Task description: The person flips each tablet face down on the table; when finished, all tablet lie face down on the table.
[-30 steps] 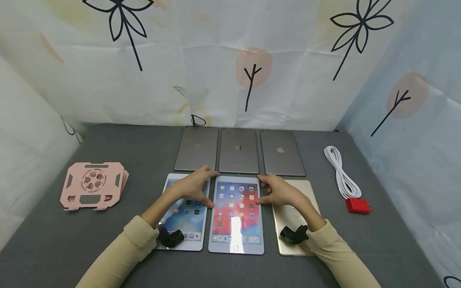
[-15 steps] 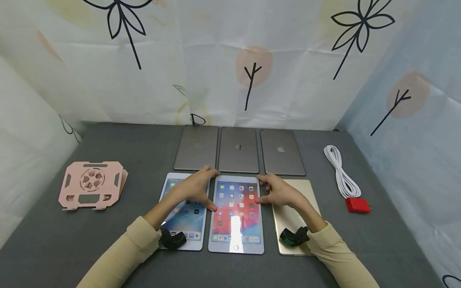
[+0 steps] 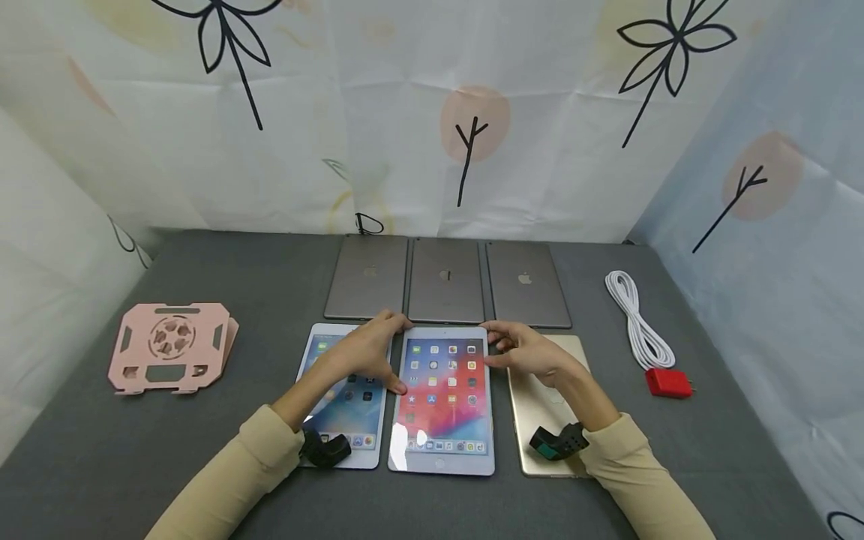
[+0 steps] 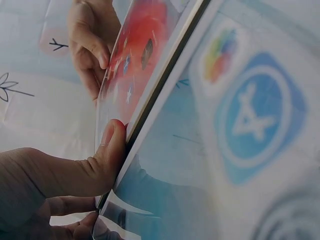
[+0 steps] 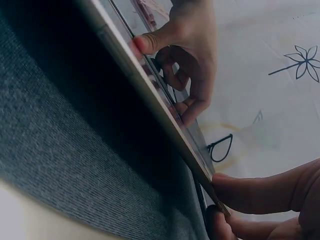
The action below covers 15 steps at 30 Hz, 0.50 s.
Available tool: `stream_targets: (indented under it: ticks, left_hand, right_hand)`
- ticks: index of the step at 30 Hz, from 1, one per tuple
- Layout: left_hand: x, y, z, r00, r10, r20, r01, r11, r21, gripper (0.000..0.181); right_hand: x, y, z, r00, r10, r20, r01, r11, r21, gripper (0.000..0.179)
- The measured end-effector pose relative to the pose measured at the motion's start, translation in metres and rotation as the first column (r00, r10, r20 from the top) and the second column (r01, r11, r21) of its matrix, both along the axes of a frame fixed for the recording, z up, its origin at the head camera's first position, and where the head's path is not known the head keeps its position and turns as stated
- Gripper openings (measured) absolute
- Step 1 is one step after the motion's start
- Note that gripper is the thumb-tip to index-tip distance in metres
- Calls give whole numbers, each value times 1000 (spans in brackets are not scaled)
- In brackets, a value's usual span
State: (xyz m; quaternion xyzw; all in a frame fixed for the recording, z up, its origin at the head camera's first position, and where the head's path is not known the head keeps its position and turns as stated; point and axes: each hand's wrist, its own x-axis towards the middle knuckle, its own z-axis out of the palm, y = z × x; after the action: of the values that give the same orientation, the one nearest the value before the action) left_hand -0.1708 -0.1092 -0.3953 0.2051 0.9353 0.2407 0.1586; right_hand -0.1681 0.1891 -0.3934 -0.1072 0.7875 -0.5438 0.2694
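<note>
A white-framed tablet (image 3: 442, 420) with a red-and-blue home screen lies centrally in the head view, its right side tipped up off the cloth. My right hand (image 3: 533, 356) pinches that raised edge near the top corner; the right wrist view shows thumb and finger on either side of the tablet's edge (image 5: 165, 112). At the opposite corner my left hand (image 3: 367, 349) holds on, thumb over the left edge and forefinger at the top. Beneath my left arm is a second lit tablet (image 3: 364, 420). A gold tablet (image 3: 543, 420), face down, lies under my right arm.
Three grey tablets (image 3: 445, 281) stand in a row, backs up, close behind the hands. A pink perforated stand (image 3: 169, 345) sits at left. To the right lie a coiled white cable (image 3: 637, 322) and a red charger plug (image 3: 668, 382). Printed curtains border the grey table.
My right hand has shifted slightly up and lifted the middle tablet's right edge, so the glare on its screen has moved left. My left hand's thumb has come onto its left edge.
</note>
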Motion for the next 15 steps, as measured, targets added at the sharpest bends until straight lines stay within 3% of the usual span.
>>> stream_targets:
  ticks: [6, 15]
  left_hand:
    - [0, -1, -1, 1000, 8, 5, -8, 1000, -10, 103]
    - [3, 5, 4, 1000, -1, -6, 1, 1000, -27, 102]
  right_hand:
    - [4, -3, 2, 999, -2, 51, 4, 999, -47, 68]
    - [7, -3, 7, 1000, -14, 11, 15, 998, -58, 66]
